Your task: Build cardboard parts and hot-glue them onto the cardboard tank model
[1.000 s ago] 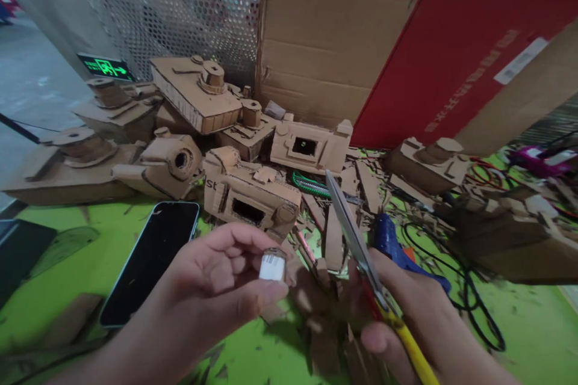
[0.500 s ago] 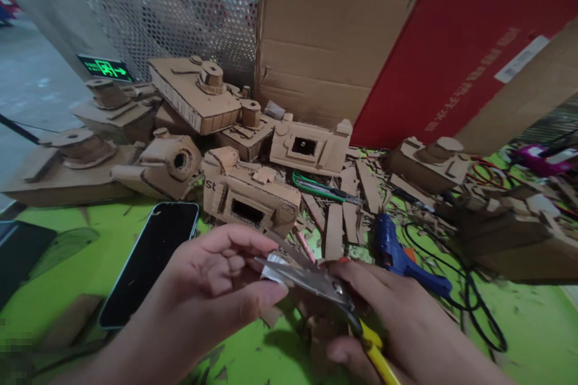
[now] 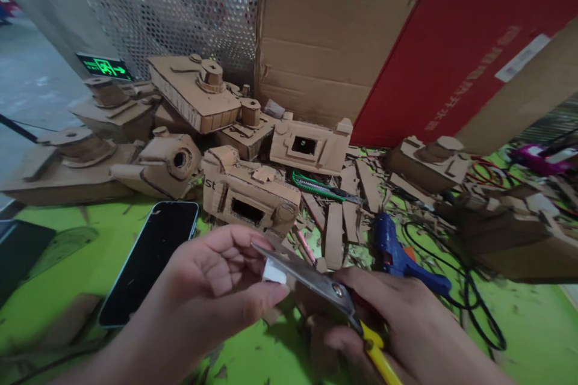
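Between the thumb and fingers of my left hand [image 3: 226, 280] is a small white piece [image 3: 274, 273], perhaps paper or card. My right hand [image 3: 383, 301] grips yellow-handled scissors [image 3: 311, 274]. Their blades are closed together and lie across the top of the white piece, tips close to my left index finger. Behind my hands sits a cardboard camera model [image 3: 250, 192] with a dark rectangular opening. A second cardboard camera [image 3: 311, 147] stands farther back, and a green utility knife [image 3: 323, 185] lies in front of it.
A phone [image 3: 151, 264] lies left of my hands on the green table [image 3: 253, 355]. To the right are a blue glue gun [image 3: 401, 258] and its black cable. Several cardboard models [image 3: 198, 96] crowd the back left. Cardboard scraps [image 3: 334, 234] cover the middle; a large cardboard sheet [image 3: 325, 30] stands behind.
The scissor blades were apart around the white piece and have closed. The piece looks turned or shorter, with a plainer white face showing. My left hand has hardly moved.
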Action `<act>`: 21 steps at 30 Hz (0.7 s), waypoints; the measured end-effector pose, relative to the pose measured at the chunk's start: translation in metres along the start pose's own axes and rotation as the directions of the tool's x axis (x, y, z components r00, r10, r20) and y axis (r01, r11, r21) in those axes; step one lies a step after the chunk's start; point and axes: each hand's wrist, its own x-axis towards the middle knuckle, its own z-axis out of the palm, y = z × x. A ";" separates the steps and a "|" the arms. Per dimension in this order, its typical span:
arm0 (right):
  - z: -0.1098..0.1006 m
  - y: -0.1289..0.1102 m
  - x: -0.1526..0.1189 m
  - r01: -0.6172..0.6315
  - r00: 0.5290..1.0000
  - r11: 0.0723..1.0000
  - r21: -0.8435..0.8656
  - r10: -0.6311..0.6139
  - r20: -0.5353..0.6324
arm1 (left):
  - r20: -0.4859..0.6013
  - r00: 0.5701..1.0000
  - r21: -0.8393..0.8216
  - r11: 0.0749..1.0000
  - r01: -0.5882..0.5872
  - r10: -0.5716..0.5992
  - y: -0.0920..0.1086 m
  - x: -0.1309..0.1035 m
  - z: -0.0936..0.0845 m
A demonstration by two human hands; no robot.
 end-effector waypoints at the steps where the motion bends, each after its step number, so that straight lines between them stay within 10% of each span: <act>1: 0.000 0.000 -0.001 0.014 1.000 1.000 -0.010 -0.014 -0.016 | 0.013 1.000 -0.007 1.000 0.005 -0.005 0.000 0.000 0.000; 11: -0.002 0.004 -0.001 0.080 0.974 0.995 -0.068 -0.092 -0.208 | 0.031 0.999 -0.103 0.995 0.013 -0.010 0.004 0.004 -0.001; 21: -0.005 -0.003 -0.001 0.049 0.995 0.998 0.042 -0.045 -0.091 | -0.006 1.000 -0.106 0.994 -0.006 0.005 0.007 0.006 0.002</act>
